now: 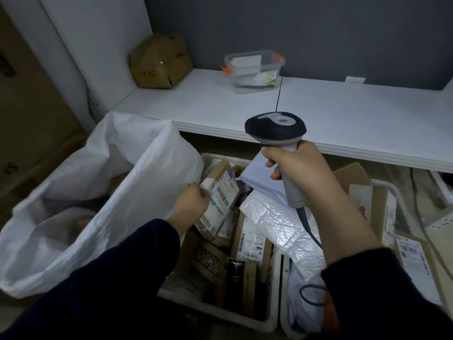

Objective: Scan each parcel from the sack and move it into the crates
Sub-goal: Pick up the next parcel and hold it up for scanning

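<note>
here, left hand (192,201) grips a small labelled parcel (220,200) at its left edge, tilted above the left crate (215,312), just beside the white sack (98,192). right hand (296,168) is clamped round the scanner (277,130) handle, raised above and right of the parcel, not touching it.

Dark sleeves (110,278), seemingly navy, left hand (192,204) and right hand (294,165) bare

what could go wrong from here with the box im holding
1. The scanner in the right hand seems aimed past the box that the left hand holds, so the scan may miss.
2. Its cable trails over the padded envelope and could snag.
3. The left crate looks full; the box might slide off.
</note>
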